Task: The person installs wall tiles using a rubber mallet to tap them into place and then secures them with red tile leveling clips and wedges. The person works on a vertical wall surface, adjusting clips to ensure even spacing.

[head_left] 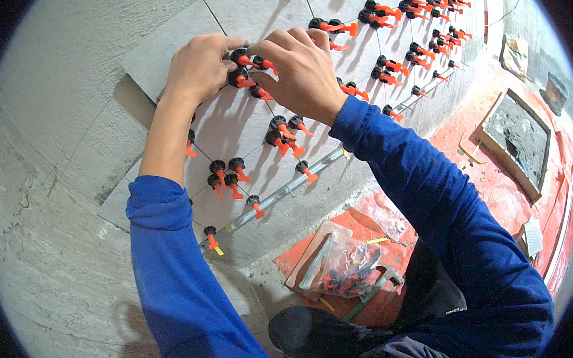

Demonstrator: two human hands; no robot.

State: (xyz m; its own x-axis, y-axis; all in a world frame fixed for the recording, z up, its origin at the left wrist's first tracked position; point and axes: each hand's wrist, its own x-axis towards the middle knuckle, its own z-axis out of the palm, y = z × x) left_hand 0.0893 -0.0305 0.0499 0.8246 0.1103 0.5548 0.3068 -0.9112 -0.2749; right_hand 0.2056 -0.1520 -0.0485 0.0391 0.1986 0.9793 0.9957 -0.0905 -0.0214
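My left hand is closed at a cluster of black-and-red tile levelling clips on pale grey tiles, its thumb and forefinger around a black cap. My right hand is over the same cluster, fingers bent, forefinger tip meeting the left one's; what is between its fingers is partly hidden. Several more clip groups stand along the joints below and to the right. A metal rail runs along the tiles' near edge.
Bare concrete lies left. Below right, a red sheet carries a bag of clips, a hammer and a tray of grey mortar. A bucket stands far right. My bent legs are at the bottom.
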